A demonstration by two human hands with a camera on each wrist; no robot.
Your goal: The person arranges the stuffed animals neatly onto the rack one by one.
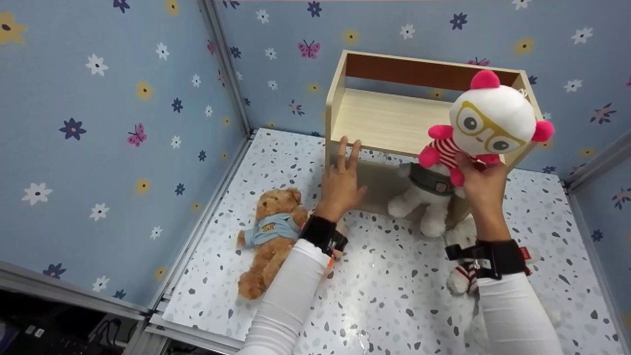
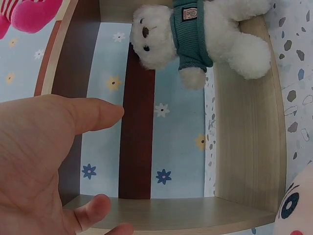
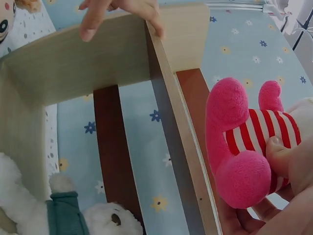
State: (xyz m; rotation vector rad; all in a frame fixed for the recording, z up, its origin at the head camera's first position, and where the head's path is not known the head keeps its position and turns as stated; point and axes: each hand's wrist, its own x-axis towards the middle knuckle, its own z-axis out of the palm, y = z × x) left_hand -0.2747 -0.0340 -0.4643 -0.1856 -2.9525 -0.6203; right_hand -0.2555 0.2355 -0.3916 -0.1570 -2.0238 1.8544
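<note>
My right hand (image 1: pixel 485 190) grips a plush panda doll (image 1: pixel 495 116) round its red-and-white striped body. The doll has a white head, pink ears and yellow glasses, and it is held up in front of the upper shelf. My left hand (image 1: pixel 341 190) touches the front edge of the wooden shelf unit (image 1: pixel 379 118) with its fingers extended. Inside the lower compartment sits a white teddy bear (image 2: pixel 230 41) in a green sweater; the panda and right hand partly hide it in the head view.
A brown teddy bear (image 1: pixel 273 229) in a light blue shirt lies on the speckled table left of the unit. Another white plush toy (image 1: pixel 458 283) with red stripes lies partly hidden under my right forearm. A doll's face (image 2: pixel 298 205) shows at the left wrist view's edge.
</note>
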